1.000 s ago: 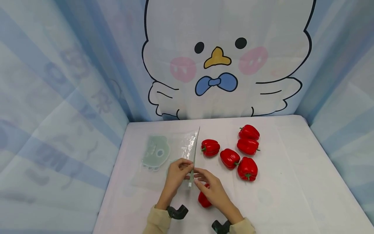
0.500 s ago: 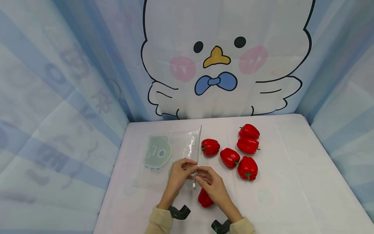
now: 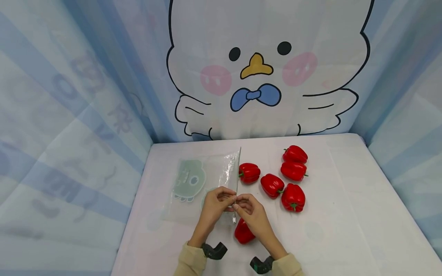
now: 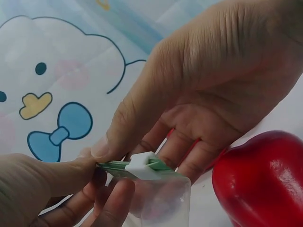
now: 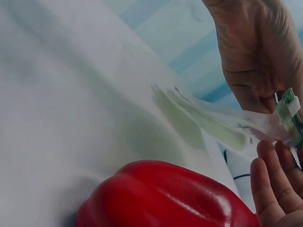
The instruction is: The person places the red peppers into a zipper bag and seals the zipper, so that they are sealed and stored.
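A clear zip bag point(image 3: 215, 168) with a pale green cartoon print lies to the left, its zip edge lifted and running away from me. My left hand point(image 3: 213, 209) pinches that edge between thumb and fingers. Opposite it, my right hand point(image 3: 254, 216) pinches the same edge, the fingertips of both hands meeting there. A white slider point(image 4: 142, 166) sits on the green zip strip in the left wrist view, close by the fingertips. Partly covered by my right hand in the head view is a red bell pepper point(image 3: 243, 232).
Several more red bell peppers stand right of the bag, among them one pepper point(image 3: 249, 173) near the zip edge and another pepper point(image 3: 293, 197) farther right. A white cloth covers the table point(image 3: 352, 214). Printed curtains point(image 3: 79, 126) enclose its back and sides.
Both hands and the bag's zip edge have shifted slightly right. My right thumb and fingers, earlier spread beside the edge, have come together on it. The peppers stay put.
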A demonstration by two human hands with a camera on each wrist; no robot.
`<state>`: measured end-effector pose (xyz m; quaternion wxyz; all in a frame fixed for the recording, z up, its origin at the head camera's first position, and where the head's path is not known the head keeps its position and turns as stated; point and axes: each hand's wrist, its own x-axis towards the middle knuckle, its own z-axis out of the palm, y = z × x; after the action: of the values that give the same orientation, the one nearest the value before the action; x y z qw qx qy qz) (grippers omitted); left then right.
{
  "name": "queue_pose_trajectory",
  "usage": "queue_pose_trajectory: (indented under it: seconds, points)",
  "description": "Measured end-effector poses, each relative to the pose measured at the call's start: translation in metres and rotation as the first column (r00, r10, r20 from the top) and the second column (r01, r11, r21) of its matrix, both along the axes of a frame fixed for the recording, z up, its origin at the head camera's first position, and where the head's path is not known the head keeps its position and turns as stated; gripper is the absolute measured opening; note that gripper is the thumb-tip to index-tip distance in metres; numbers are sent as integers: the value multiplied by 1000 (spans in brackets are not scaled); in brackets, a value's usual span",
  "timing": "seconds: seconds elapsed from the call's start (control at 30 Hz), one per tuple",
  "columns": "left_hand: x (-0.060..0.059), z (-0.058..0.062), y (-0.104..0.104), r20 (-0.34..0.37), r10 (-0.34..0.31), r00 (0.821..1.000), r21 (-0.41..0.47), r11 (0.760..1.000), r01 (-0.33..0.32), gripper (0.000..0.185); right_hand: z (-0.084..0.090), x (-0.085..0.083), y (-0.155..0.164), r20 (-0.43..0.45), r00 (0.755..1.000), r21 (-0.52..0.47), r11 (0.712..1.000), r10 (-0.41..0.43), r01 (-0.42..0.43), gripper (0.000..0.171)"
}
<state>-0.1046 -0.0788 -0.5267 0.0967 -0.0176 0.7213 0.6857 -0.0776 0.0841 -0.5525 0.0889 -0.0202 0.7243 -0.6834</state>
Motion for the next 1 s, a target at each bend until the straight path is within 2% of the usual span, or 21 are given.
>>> queue_pose_trajectory:
  seconds: [0.3, 0.7, 0.8, 1.0]
  points:
    - [-1, 1, -1, 8, 2, 1000, 29, 1000, -2, 25, 4, -1, 2, 30, 999, -54, 998, 20, -18, 34]
    - [2, 0, 1, 17, 26, 1000, 5, 1000, -26, 24, 3, 1, 4, 58, 998, -88, 996, 32, -27, 38]
    - [7, 0, -1, -26, 8, 1000, -16, 1000, -8, 28, 1, 2, 7, 15, 998, -100, 993, 67, -65, 43]
    - [23, 2, -3, -141, -43, 989, -79, 996, 32, 40, -2, 3, 14, -137, 983, -120, 983, 123, -139, 52]
